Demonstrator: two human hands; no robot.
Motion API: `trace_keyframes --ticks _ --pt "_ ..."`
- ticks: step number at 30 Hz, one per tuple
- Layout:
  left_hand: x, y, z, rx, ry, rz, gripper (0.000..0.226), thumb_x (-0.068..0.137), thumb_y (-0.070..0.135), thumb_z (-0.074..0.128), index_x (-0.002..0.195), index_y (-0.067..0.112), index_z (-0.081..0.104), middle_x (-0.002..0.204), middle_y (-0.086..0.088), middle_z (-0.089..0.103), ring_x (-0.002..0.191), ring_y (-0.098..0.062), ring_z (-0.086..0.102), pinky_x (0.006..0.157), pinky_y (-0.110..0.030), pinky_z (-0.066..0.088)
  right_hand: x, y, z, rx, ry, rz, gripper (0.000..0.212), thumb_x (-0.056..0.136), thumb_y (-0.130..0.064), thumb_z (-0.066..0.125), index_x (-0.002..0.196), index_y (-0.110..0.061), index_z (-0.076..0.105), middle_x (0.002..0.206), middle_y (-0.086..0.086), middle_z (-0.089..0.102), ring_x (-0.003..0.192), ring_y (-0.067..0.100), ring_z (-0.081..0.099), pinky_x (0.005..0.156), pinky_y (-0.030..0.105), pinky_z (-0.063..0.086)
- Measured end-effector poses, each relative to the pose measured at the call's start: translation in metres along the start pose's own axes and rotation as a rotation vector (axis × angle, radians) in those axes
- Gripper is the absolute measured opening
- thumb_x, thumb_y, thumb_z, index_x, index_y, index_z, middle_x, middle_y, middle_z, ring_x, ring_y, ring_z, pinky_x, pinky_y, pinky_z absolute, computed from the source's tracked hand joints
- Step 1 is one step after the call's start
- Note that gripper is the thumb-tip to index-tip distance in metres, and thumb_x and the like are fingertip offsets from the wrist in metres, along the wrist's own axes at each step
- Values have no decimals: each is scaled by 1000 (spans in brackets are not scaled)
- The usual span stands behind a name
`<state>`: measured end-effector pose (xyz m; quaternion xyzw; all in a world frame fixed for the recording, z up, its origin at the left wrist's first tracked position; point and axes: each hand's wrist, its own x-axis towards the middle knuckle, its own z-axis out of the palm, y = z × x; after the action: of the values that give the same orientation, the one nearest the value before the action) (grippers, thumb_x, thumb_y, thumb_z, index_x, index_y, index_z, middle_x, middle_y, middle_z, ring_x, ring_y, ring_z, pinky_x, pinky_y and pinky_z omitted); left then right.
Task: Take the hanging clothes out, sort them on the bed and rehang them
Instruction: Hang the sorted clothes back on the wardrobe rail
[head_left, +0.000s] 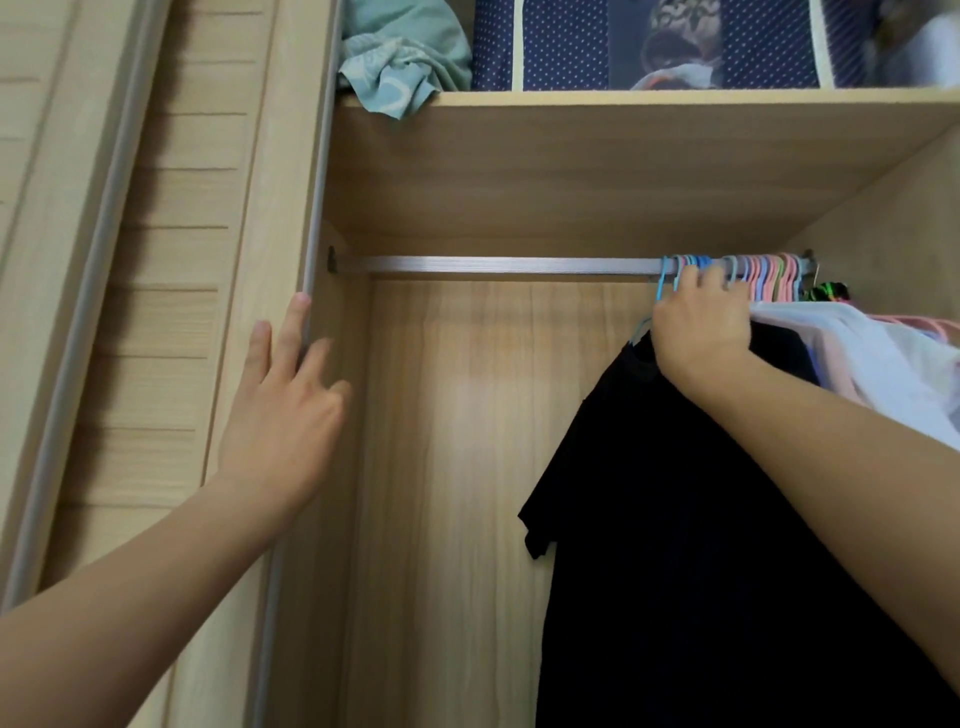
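A metal rail (493, 264) runs across the open wardrobe. Several blue and pink hangers (763, 275) are bunched at its right end. From them hang a black shirt (675, 545) nearest me, then white and pink clothes (893, 364) further right. My right hand (701, 327) is raised to the rail and grips the necks of the leftmost hangers, above the black shirt's collar. My left hand (283, 410) lies flat with straight fingers against the edge of the sliding door (311, 208) on the left.
A wooden shelf (623, 98) above the rail carries a crumpled teal cloth (400, 57) and dotted navy storage bags (566, 47). The wardrobe's back panel (467, 467) shows behind the bare left part of the rail. The slatted door panel (171, 260) fills the left side.
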<state>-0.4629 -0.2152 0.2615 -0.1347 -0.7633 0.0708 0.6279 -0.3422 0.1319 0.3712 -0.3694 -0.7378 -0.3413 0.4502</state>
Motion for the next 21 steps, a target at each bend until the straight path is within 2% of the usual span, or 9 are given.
trace_keyframes --ticks 2,4,6,8,10,12,15,18,21 --pt "-1 0 1 6 2 2 15 72 10 71 86 8 75 128 -29 55 151 -50 0 120 -64 9 -15 -11 -13 17 122 -137 27 87 -25 62 111 -15 68 119 14 51 111 34 47 90 44 43" --pt "-7 2 2 21 -17 12 15 73 11 70 87 8 75 132 -30 53 151 -50 0 121 -63 8 -37 -27 -24 175 133 -277 25 86 -21 58 108 -14 68 114 13 56 108 33 51 83 41 41" --pt "-20 6 1 22 -58 14 18 71 12 72 89 9 75 142 -30 48 152 -49 -1 122 -62 8 -66 -45 -32 378 89 -403 21 86 -15 53 102 -12 67 104 12 61 100 32 55 73 37 37" --pt "-39 12 -7 -13 -131 23 26 71 12 69 96 12 75 150 -28 40 152 -47 -2 122 -62 9 -99 -60 -36 501 20 -522 10 86 -11 50 85 -11 60 90 9 58 89 30 56 66 33 37" --pt "-63 21 -24 -90 -248 22 37 75 12 66 111 16 72 157 -24 32 153 -44 -3 122 -58 12 -131 -69 -39 560 -78 -649 17 86 -8 47 70 -12 48 78 5 51 80 25 53 59 32 37" --pt "-91 31 -54 -192 -421 -1 46 81 13 61 126 17 65 159 -20 28 154 -38 10 122 -48 19 -154 -68 -48 628 -128 -754 19 87 -7 47 69 -14 48 76 4 51 75 24 53 54 31 37" --pt "-130 44 -116 -239 -598 -134 41 90 18 52 128 24 64 148 -8 43 135 -30 47 109 -37 42 -179 -49 -71 785 -87 -866 16 89 -14 46 83 -15 61 81 5 55 77 29 57 60 32 45" --pt "-176 58 -178 -145 -656 -270 39 90 16 46 121 28 67 132 -1 58 121 -26 56 95 -38 51 -217 -20 -94 1034 -65 -941 20 88 -21 44 87 -23 64 93 9 64 88 35 61 73 38 53" --pt "-238 80 -242 -79 -770 -408 31 92 19 46 112 26 70 119 -2 63 112 -28 61 88 -38 53 -283 9 -106 1210 -199 -1109 24 90 -26 43 90 -28 67 101 7 67 94 35 63 75 37 52"
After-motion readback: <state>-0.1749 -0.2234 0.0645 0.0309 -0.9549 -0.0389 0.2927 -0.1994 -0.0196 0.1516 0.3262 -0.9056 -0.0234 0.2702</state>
